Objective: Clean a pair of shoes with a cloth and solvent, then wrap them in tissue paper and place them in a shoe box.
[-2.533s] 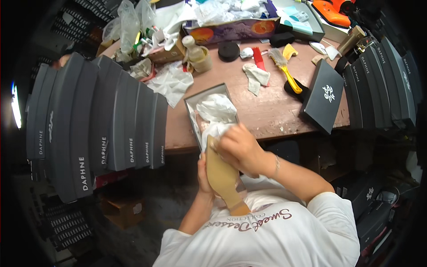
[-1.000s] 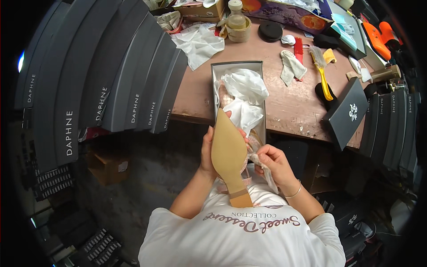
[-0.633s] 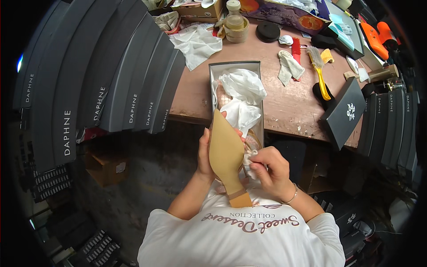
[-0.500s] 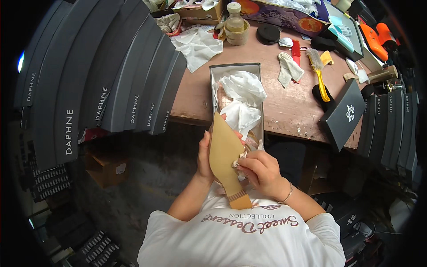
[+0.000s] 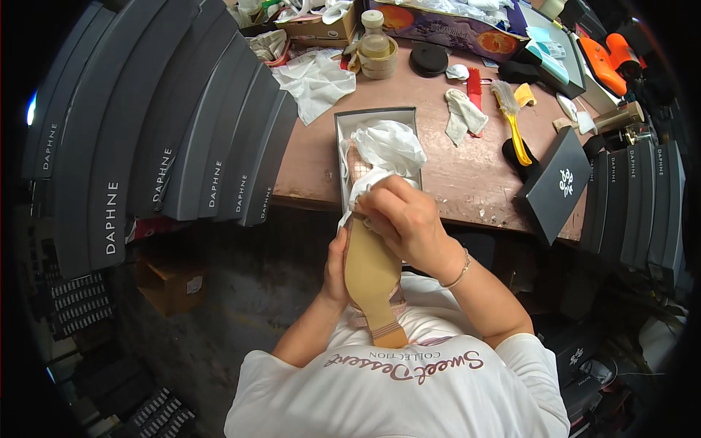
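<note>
A pale tan shoe sole (image 5: 371,263) faces up in front of my chest, its pointed toe away from me and its low stacked heel near my shirt. My left hand (image 5: 336,270) is closed around the shoe's left side, with part of its pinkish upper showing below. Over the toe, my right hand (image 5: 409,219) is closed in a pinch. The small white wad it gripped a moment ago is mostly hidden by the fingers. Just beyond lies an open shoebox (image 5: 376,112) at the table's edge, holding white tissue paper (image 5: 392,144) and a pinkish woven shoe (image 5: 358,162).
Dark shoeboxes (image 5: 139,146) stand stacked at left, with more (image 5: 634,197) at right. On the table (image 5: 307,164) are a yellow-handled brush (image 5: 517,135), a white cloth (image 5: 464,117), a black lid (image 5: 428,60), a bottle (image 5: 374,36), and a black box lid (image 5: 555,186) overhanging the edge.
My right hand has moved from the sole's right side forward to the toe, with its fingers still pinched. The shoe stays in my left hand. The whole view has shifted slightly.
</note>
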Demonstrator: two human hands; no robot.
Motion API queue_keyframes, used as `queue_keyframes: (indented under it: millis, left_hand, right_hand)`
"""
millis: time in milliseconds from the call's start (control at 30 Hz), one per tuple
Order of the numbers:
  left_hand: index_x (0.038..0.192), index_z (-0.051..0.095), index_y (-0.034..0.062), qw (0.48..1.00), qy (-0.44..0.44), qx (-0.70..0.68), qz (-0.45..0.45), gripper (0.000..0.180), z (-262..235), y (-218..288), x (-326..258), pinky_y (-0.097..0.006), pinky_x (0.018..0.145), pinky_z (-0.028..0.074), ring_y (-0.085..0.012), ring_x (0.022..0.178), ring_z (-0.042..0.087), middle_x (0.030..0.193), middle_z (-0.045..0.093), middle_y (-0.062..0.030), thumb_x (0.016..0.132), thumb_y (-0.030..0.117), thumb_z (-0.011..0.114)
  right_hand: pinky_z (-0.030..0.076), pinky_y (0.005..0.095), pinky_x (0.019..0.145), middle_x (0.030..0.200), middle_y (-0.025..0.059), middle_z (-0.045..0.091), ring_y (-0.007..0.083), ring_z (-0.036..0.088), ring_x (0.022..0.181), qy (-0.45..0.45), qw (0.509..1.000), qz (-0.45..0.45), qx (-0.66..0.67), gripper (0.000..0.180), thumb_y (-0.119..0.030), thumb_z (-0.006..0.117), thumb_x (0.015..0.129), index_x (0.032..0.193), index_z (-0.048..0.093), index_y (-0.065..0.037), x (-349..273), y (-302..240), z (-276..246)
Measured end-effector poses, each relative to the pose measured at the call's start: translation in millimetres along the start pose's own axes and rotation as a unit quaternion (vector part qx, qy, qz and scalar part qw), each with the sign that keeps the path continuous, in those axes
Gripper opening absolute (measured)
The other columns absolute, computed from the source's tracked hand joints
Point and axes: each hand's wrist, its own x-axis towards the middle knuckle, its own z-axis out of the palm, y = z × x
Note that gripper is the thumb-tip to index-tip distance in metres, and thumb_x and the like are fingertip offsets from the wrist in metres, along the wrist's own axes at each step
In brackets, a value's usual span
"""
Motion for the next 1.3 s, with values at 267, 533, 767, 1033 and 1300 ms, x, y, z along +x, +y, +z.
queue_keyframes:
  millis: [267,533,767,1033,1300]
  left_hand:
    - [0.146,0.023,0.0062,0.998,-0.023,0.017,0.052,0.066,3.3,1.9,6.7,-0.037,0.09,0.047,-0.0246,0.1,0.058,0.114,0.056,-0.0184,0.098,0.05,0.026]
    - [0.144,0.031,0.0087,0.996,-0.009,0.074,0.048,0.061,4.4,5.6,5.3,-0.036,0.094,0.045,-0.0217,0.106,0.057,0.122,0.054,-0.012,0.099,0.048,0.022]
    - [0.144,0.032,0.01,0.994,0.069,0.083,0.029,0.059,17.8,0.5,0.1,-0.036,0.098,0.043,-0.0216,0.116,0.051,0.129,0.05,-0.0114,0.099,0.047,0.024]
    - [0.142,0.033,0.0096,0.997,-0.054,0.06,-0.005,0.062,28.1,1.2,10.2,-0.035,0.078,0.053,-0.0227,0.094,0.061,0.108,0.058,-0.0166,0.097,0.051,0.027]
    - [0.14,0.035,0.0103,0.994,-0.054,0.0,0.098,0.058,47.6,48.5,69.7,-0.035,0.075,0.053,-0.0231,0.089,0.061,0.103,0.058,-0.0156,0.097,0.049,0.03]
  right_hand:
    - [0.046,0.0342,0.05,0.072,0.0054,0.049,0.0221,0.057,0.06,-0.061,0.994,-0.067,-0.06,0.016,-0.012,0.06,0.071,0.086,0.058,-0.007,-56.0,-33.4,-0.9]
    - [0.045,0.0338,0.045,0.067,0.003,0.046,0.0189,0.055,0.055,-0.076,0.987,-0.13,-0.065,0.013,-0.014,0.061,0.066,0.076,0.055,-0.01,-58.0,-51.9,6.7]
    - [0.046,0.0324,0.046,0.069,0.0036,0.048,0.0205,0.056,0.055,-0.023,0.992,-0.057,-0.109,0.015,-0.015,0.061,0.07,0.083,0.056,-0.01,-23.8,-23.3,-1.4]
    - [0.047,0.0359,0.055,0.078,0.0113,0.057,0.0302,0.059,0.064,0.049,0.996,0.038,-0.07,0.009,-0.006,0.064,0.078,0.086,0.06,-0.005,7.3,28.9,-15.1]
    - [0.047,0.0348,0.059,0.076,0.0131,0.058,0.0271,0.06,0.065,0.155,0.965,0.158,-0.143,0.008,-0.006,0.067,0.082,0.084,0.06,-0.002,-36.8,89.6,-90.2]
